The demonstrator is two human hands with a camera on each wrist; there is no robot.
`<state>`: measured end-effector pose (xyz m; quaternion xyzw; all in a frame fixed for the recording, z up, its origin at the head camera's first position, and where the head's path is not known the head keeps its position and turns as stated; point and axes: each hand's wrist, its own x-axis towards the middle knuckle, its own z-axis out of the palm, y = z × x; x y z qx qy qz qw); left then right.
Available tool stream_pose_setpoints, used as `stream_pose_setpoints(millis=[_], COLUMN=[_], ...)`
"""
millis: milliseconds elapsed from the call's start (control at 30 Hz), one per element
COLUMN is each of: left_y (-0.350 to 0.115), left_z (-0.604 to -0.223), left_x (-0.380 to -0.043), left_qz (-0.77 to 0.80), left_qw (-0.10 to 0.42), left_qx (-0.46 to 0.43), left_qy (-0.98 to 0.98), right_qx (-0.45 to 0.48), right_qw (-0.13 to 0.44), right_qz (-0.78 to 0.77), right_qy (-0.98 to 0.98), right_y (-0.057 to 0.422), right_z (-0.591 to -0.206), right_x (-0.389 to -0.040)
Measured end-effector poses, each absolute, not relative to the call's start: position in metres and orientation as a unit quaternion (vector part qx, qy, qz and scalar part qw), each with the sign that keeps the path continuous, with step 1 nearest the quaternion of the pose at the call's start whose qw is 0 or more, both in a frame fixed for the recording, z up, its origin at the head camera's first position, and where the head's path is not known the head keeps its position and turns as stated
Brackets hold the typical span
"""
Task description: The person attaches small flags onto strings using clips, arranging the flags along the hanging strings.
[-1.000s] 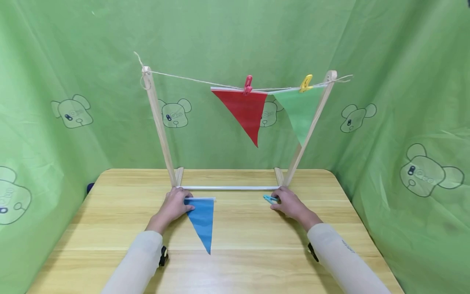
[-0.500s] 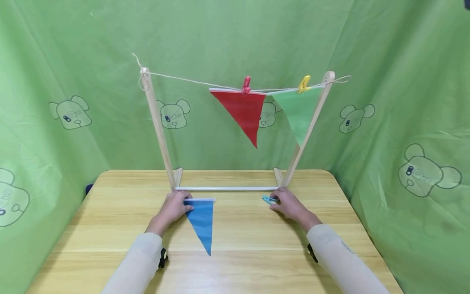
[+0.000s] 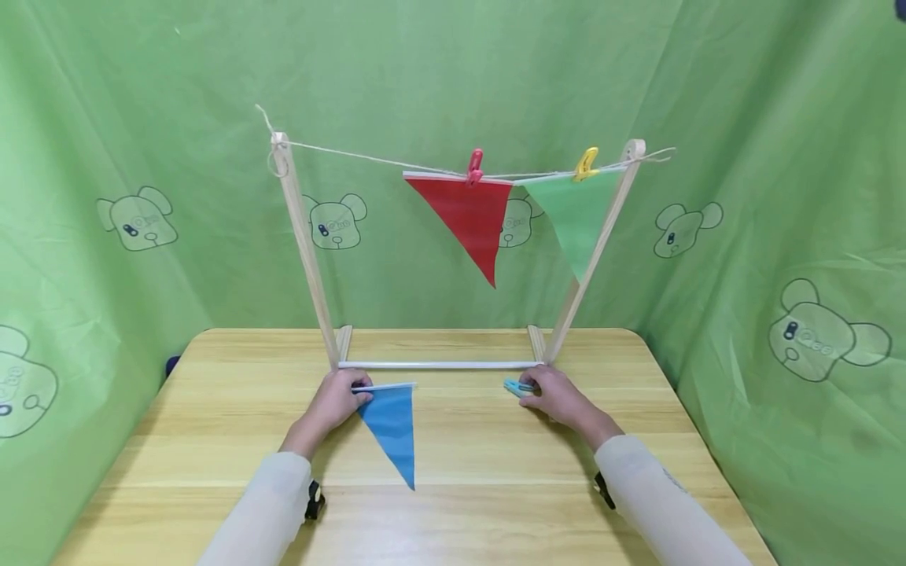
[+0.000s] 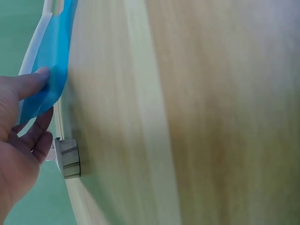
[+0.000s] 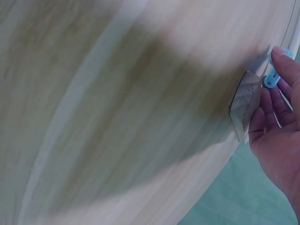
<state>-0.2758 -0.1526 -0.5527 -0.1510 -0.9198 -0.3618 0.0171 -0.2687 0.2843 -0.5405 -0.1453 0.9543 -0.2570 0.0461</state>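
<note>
My left hand pinches a blue triangular pennant at the left end of its white top edge. The pennant's point hangs toward me, and its right end rises slightly. In the left wrist view the thumb presses on the blue cloth, with the other fingers behind it. Between thumb and fingers of my right hand is a light blue clothespin, also visible as a clothespin in the right wrist view. A red pennant and a light green pennant hang from the string.
A red clothespin and a yellow clothespin grip the string. It runs between a left wooden post and a right wooden post, joined low down by a white rod. Green curtains surround the wooden table.
The blue pennant has tilted a little, its left end lower and its point swung slightly to the right. Both hands stay almost where they were, still holding the pennant and the clothespin.
</note>
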Motion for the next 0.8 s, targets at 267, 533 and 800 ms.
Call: stream_pose_setpoints(millis=[267, 533, 800], left_y=[-0.152, -0.153, -0.153], left_z=[-0.551, -0.551, -0.552], left_x=[-0.275, -0.271, -0.267], left_qz=[-0.419, -0.474, -0.52], left_qw=[0.03, 0.027, 0.016], left_qx=[-0.156, -0.125, -0.089], left_qy=[-0.894, -0.871, -0.849], right_qx=[-0.157, -0.138, -0.129], right_qw=[0.034, 0.037, 0.049], right_qz=[-0.265, -0.282, -0.294], right_qy=[0.951, 0.949, 0.946], right_y=[0.283, 0.283, 0.283], right_z=[-0.537, -0.534, -0.532], right_x=[-0.265, -0.261, -0.257])
